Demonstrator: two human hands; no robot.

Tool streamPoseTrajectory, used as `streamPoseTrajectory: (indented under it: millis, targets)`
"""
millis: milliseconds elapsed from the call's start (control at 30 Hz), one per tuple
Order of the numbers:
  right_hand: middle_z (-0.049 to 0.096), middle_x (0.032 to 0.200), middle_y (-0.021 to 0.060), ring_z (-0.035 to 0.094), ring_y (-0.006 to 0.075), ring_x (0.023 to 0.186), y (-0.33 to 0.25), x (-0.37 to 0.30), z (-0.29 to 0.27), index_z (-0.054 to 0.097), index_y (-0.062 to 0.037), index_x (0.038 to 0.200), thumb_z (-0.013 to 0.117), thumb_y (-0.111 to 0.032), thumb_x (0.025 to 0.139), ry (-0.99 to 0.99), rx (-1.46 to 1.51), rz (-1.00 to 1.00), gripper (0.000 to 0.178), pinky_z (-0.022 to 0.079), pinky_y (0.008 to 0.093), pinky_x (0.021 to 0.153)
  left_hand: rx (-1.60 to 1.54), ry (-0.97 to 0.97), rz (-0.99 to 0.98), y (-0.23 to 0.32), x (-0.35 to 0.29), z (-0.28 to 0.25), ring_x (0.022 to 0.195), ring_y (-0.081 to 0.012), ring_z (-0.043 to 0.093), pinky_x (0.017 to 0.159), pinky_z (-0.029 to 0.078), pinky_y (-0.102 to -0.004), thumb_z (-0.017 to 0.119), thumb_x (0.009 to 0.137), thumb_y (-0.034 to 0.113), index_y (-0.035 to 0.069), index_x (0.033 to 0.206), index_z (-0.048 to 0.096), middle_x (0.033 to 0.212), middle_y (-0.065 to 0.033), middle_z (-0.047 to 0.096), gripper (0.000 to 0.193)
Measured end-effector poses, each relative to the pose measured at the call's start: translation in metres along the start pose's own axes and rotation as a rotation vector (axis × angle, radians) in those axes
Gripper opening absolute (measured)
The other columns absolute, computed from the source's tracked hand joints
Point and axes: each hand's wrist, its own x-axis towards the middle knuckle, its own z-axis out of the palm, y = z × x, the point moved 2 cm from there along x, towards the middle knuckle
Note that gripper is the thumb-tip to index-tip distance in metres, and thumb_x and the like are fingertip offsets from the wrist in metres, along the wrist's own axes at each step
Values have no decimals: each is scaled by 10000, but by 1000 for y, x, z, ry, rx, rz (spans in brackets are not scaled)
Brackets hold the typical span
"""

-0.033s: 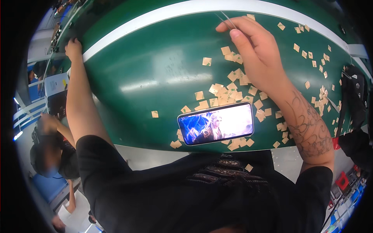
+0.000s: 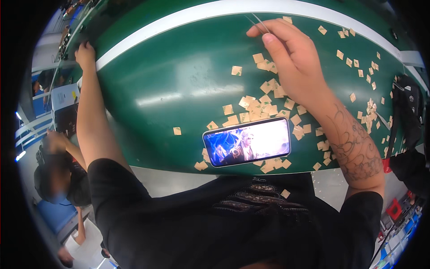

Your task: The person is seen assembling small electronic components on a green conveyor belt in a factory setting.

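My right hand [image 2: 293,58] is closed around a pair of thin metal tweezers [image 2: 257,22], whose tips point toward the far side of the green work surface [image 2: 170,89]. The tips stand slightly apart, and I see nothing between them. Under and beside this hand lie many small square beige stickers [image 2: 254,110], heaped in the middle. My left hand [image 2: 85,54] reaches to the far left end of the surface, its fingers curled; what they hold, if anything, is hidden. A phone [image 2: 246,142] with a lit screen rests flat near the front edge, among the stickers.
More loose beige stickers [image 2: 369,110] are scattered at the right, near a black bag [image 2: 407,101]. A white rail [image 2: 201,12] curves along the far side. At the left, another person [image 2: 56,172] sits close by. One sticker [image 2: 285,193] lies on my dark clothing.
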Motion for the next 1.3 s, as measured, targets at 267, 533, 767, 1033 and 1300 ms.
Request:
streamPoseTrajectory:
  millis: [267, 533, 767, 1033, 1300]
  targets:
    - [625, 930, 89, 595, 220, 829, 2, -1, -15, 714, -14, 1127, 547, -142, 1077, 9, 10, 67, 217, 482, 353, 776, -1559, -163, 27, 328, -98, -205, 1128, -196, 662, 989, 511, -346, 465, 1161, 232, 21, 1338, 687, 1241, -99, 720, 353]
    - [632, 995, 116, 660, 284, 916, -21, -7, -15, 708, -51, 1089, 769, -158, 909, -389, 39, -77, 218, 541, 407, 823, -2161, -781, -319, 420, -175, -313, 1170, -200, 602, 953, 515, -359, 436, 1167, 229, -13, 1410, 577, 1320, -158, 639, 371]
    - [628, 989, 129, 666, 334, 927, -25, -13, -11, 706, -50, 1114, 754, -261, 948, -533, -27, -128, 272, 552, 435, 806, -2012, -887, -163, 428, -192, -320, 1302, -196, 584, 1144, 467, -369, 514, 1009, 17, 4, 1479, 518, 1396, -138, 603, 470]
    - [619, 952, 136, 653, 315, 875, -9, 1, -40, 719, -21, 1120, 626, -84, 1015, -197, -171, -40, 154, 522, 409, 769, -1512, -695, 452, 435, -196, -342, 1369, -230, 573, 1115, 505, -365, 597, 897, -149, 47, 1503, 523, 1423, -120, 582, 641]
    - [635, 922, 99, 670, 319, 732, -26, 2, -33, 713, -56, 1046, 722, -115, 958, -313, -486, -16, 106, 535, 423, 669, -1299, -526, 574, 417, -205, -352, 1275, -333, 602, 1077, 517, -409, 705, 894, -69, 83, 1476, 563, 1374, -146, 606, 619]
